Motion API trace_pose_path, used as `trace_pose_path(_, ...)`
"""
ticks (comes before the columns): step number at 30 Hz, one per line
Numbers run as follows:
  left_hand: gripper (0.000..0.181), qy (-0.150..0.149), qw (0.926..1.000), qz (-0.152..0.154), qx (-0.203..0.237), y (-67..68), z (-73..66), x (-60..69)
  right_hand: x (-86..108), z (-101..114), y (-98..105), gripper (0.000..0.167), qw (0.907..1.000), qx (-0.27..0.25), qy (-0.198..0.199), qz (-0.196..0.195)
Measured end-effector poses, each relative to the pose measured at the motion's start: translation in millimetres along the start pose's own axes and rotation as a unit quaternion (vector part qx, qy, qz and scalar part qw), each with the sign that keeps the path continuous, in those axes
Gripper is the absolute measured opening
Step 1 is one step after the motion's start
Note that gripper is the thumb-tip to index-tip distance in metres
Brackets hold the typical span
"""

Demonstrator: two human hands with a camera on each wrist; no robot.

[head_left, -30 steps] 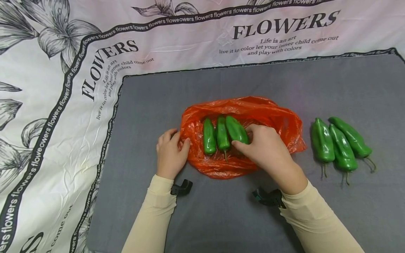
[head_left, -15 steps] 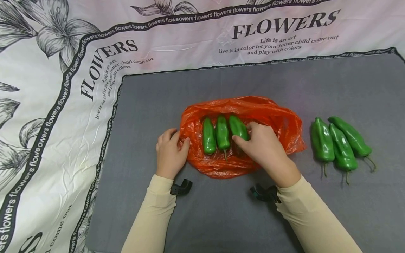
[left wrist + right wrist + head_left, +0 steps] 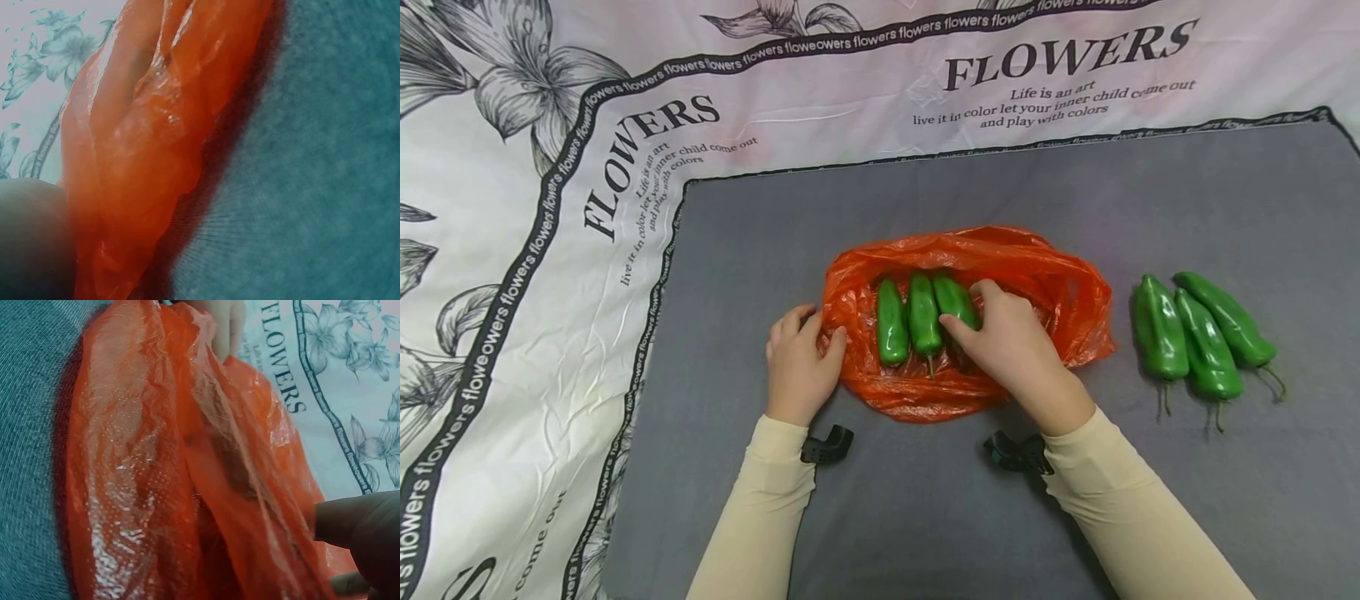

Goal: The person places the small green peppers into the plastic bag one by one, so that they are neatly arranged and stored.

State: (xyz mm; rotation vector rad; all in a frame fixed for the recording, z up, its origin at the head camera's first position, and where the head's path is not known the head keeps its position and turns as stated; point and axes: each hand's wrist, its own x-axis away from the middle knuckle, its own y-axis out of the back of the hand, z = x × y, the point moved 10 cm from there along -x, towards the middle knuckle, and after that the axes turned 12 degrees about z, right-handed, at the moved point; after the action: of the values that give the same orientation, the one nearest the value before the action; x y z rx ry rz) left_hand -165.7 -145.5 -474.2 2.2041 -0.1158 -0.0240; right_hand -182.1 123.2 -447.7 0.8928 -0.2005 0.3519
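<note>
Red bag (image 3: 940, 402), one: thin plastic, crumpled, mouth spread upward, on the grey worktop (image 3: 895, 517). Its floor is largely hidden by contents and hand.

Green peppers, six in all. Inside the bag, three, side by side towards its left half: first pepper (image 3: 892, 325), its stem not discernible; second pepper (image 3: 924, 317), stem visible; third pepper (image 3: 953, 298), lower end covered by the right hand (image 3: 1011, 337). Right of the bag, apart from it, three loose peppers (image 3: 1204, 346) clustered together, stems towards the near side.

Hands, two. Right: over the bag's mouth, thumb and fingers clamped on the third pepper; some fingertips hidden. Left hand (image 3: 801, 362): at the bag's left edge, thumb and fingers closed on the plastic; fingertips partly concealed.

Sleeves (image 3: 756, 508), two, cream, near side of the bag, cut off by the lower frame edge. Black wrist devices (image 3: 826, 446), two, near side likewise.

Printed cloth (image 3: 820, 100), beyond and left of the bag, cropped.

Both wrist views: bag plastic screens the contents; digits dark, blurred, cropped.
</note>
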Motion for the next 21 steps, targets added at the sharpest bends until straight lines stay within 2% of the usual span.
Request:
trace_pose_path(13,0.038,0.002,1.0000,0.005,-0.002,0.7,-0.7,-0.6,-5.4,-2.9,-7.0,0.065,0.9996,-0.017,0.003,0.020)
trace_pose_path(21,0.039,0.003,1.0000,0.009,0.001,-0.1,-0.8,0.2,-6.8,-5.7,-10.6,0.065,0.9997,-0.009,0.008,0.021)
